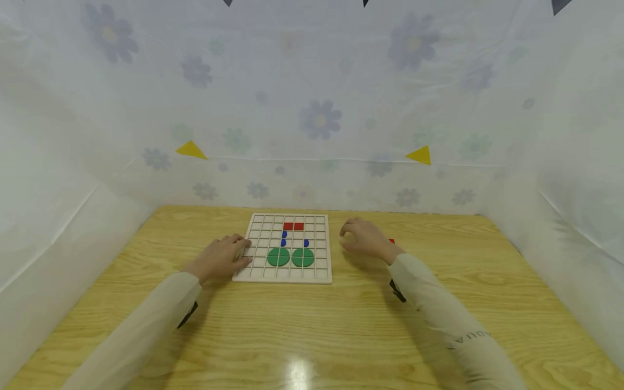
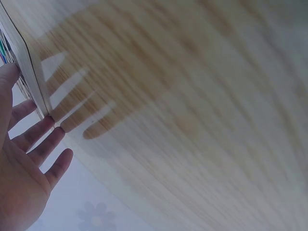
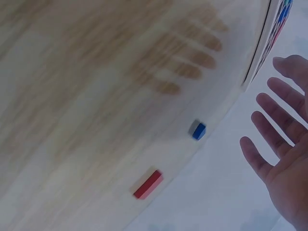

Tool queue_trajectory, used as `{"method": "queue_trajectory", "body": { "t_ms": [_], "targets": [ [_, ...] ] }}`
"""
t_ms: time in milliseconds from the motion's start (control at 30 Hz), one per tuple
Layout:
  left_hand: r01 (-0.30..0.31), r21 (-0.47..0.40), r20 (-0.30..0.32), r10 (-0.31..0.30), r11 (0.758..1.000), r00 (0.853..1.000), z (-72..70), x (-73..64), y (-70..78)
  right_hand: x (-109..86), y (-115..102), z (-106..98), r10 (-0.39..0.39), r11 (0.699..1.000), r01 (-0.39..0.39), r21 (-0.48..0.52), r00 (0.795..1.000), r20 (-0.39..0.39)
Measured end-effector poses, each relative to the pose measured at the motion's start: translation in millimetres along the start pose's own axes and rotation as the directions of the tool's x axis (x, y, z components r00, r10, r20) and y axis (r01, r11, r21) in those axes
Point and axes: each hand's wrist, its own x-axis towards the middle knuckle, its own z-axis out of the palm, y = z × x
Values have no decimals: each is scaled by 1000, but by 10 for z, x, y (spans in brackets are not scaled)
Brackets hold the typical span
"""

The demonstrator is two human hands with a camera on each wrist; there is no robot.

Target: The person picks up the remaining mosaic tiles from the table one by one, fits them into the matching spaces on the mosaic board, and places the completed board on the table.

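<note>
A white gridded board point(image 1: 322, 275) lies on the table. On it are two green discs point(image 1: 278, 257), two red pieces point(image 1: 288, 226) side by side at the top, and three small blue half-round pieces point(image 1: 306, 243). My left hand point(image 1: 219, 259) rests at the board's left edge with its fingers extended; the left wrist view shows fingertips against the board's side point(image 2: 33, 77). To the right of the board, my right hand point(image 1: 364, 238) hovers over the table, fingers loosely bent and holding nothing. Below that hand, a small blue block point(image 3: 198, 131) and a red bar point(image 3: 148, 184) lie on the table.
The wooden table point(image 1: 273, 325) ends at a white flower-patterned curtain point(image 1: 341, 179) at the back, with similar sheeting on both sides. Two yellow triangles point(image 1: 191, 150) show on the back curtain. In the head view, my right forearm partly covers the red bar point(image 1: 392, 240).
</note>
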Motion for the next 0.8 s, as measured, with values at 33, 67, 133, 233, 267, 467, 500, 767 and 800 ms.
{"method": "queue_trajectory", "body": {
  "t_ms": [33, 67, 133, 233, 267, 467, 500, 767, 800],
  "targets": [
    [1, 2, 0, -1, 1000, 1000, 3, -1, -2, -20, 31, -5, 3, 1000, -3, 7, 1000, -6],
    [0, 3, 0, 0, 1000, 1000, 6, -1, -4, -38, 63, -6, 4, 1000, -3, 9, 1000, -13],
    [-4, 8, -2, 4, 1000, 1000, 12, -5, -12, -77, 124, -16, 4, 1000, -3, 11, 999, -32],
    [0, 6, -2, 0, 1000, 1000, 16, -8, -21, -127, 220, -26, 21, 1000, -20, 13, 998, -51],
    [-1, 7, -4, 1, 1000, 1000, 15, -9, -21, -140, 254, -26, 26, 1000, -25, 8, 998, -55],
    [2, 4, -3, -2, 1000, 1000, 10, -11, -23, -202, 405, -41, 84, 996, -83, 20, 996, -39],
    [2, 3, -3, -2, 1000, 1000, 12, -11, -26, -212, 423, -43, 94, 995, -93, 27, 995, -35],
    [0, 0, -5, 0, 1000, 1000, 21, -12, -35, -241, 545, -7, 123, 992, -122, 24, 992, -15],
    [-2, 1, -7, 2, 1000, 1000, 24, -12, -38, -239, 558, 2, 115, 993, -114, 16, 993, -16]
  ]
}}
